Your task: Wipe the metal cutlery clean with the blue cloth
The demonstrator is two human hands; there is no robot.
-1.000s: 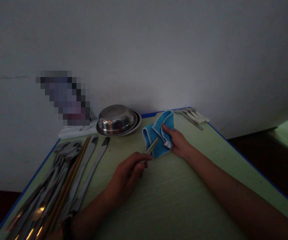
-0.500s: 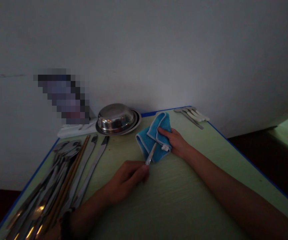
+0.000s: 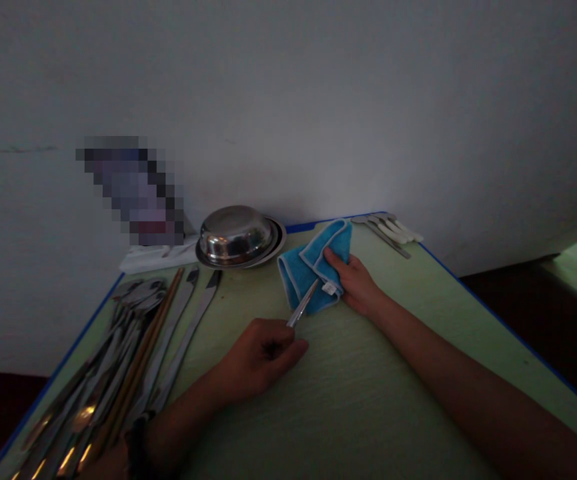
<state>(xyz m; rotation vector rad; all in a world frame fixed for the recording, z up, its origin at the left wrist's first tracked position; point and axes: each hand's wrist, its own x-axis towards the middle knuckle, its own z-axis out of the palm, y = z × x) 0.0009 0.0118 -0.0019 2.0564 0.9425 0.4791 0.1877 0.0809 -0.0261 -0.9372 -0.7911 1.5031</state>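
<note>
My left hand (image 3: 263, 357) is closed on the end of a slim metal cutlery handle (image 3: 302, 305). The far end of that piece runs into the folds of a blue cloth (image 3: 295, 270), so I cannot tell its kind. The cloth has pale edging and a small white label. My right hand (image 3: 355, 280) grips it from the right side, thumb on top, around the hidden end. Both hands are above the middle of the pale green table (image 3: 358, 393). Left of my left hand lie two table knives (image 3: 188, 340), wooden chopsticks (image 3: 151, 343) and a heap of metal spoons and other cutlery (image 3: 103, 373).
An upturned steel bowl (image 3: 235, 233) rests on another dish near the wall. Several spoons, some white-handled (image 3: 395, 230), lie at the back right corner. At the back left, a blurred-out upright object (image 3: 135, 193) leans by a white packet (image 3: 161, 257). Blue trim edges the table.
My left thumb has shifted forward and lifted away from the handle's side. The cloth and right hand sit slightly further right and higher. The whole view has also shifted a little.
</note>
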